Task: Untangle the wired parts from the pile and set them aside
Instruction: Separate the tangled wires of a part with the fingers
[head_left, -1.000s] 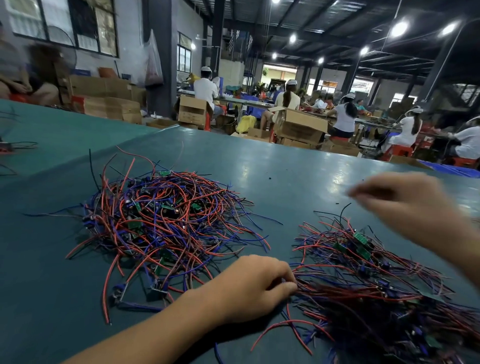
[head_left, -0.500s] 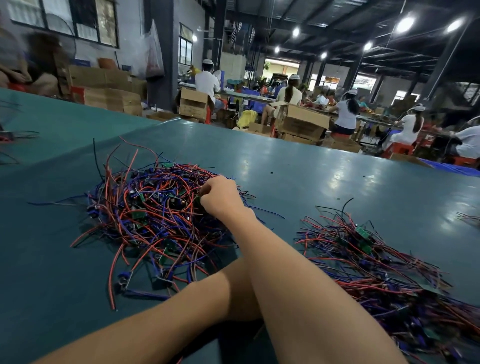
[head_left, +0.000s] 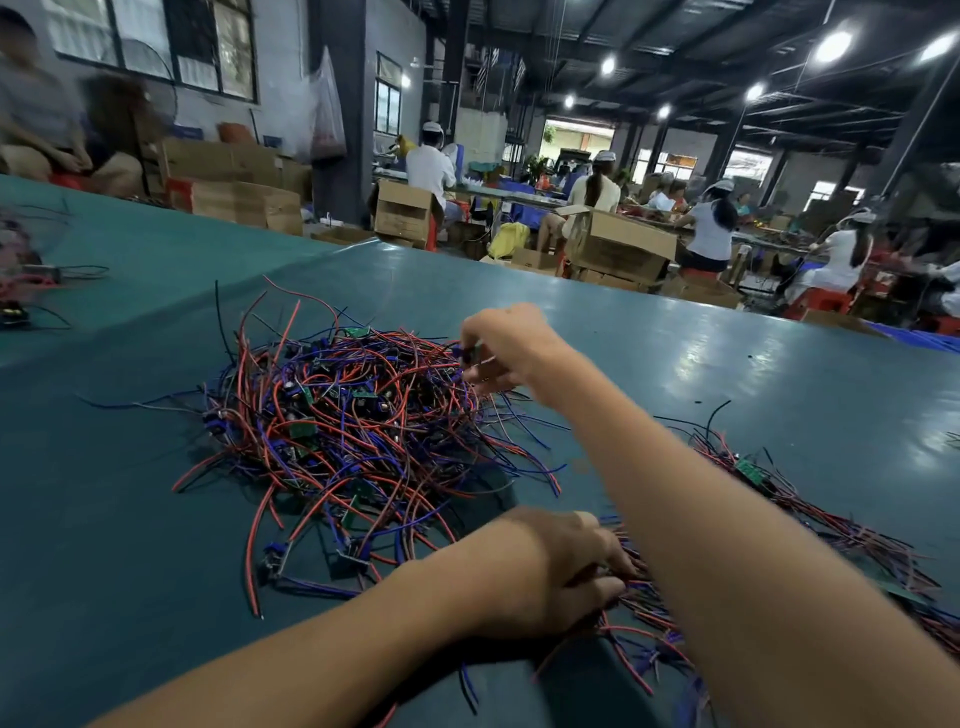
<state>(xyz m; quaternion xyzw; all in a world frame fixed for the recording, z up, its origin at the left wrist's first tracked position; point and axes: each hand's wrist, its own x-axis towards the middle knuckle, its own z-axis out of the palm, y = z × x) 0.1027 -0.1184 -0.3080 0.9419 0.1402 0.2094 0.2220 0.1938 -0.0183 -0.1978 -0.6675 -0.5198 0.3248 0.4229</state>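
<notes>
Two hands at work, forearms crossed. Right hand (head_left: 506, 348), centre of frame, pinches a small dark part (head_left: 470, 355) between thumb and curled fingers at the right edge of the tangled pile (head_left: 353, 415); the part is blurred and its shape is unclear. Thin wires trail from that spot back into the heap.

Left hand (head_left: 561, 566), lower centre, knuckles up, fingers curled down onto the wire ends of the set-aside bundle (head_left: 831, 525); the right forearm hides part of the grip. This bundle lies flatter, strands running roughly the same way toward the lower right.

The pile is a loose mound of thin red, blue and black insulated wires, looping and springy, with ends splayed out on all sides. Small green circuit boards (head_left: 303, 430) and dark components are caught in it.

Both lie on a table (head_left: 727, 364) covered in smooth teal sheet, glossy under the lamps. Brown cardboard boxes (head_left: 618, 244) and seated people in white fill the upper right.
</notes>
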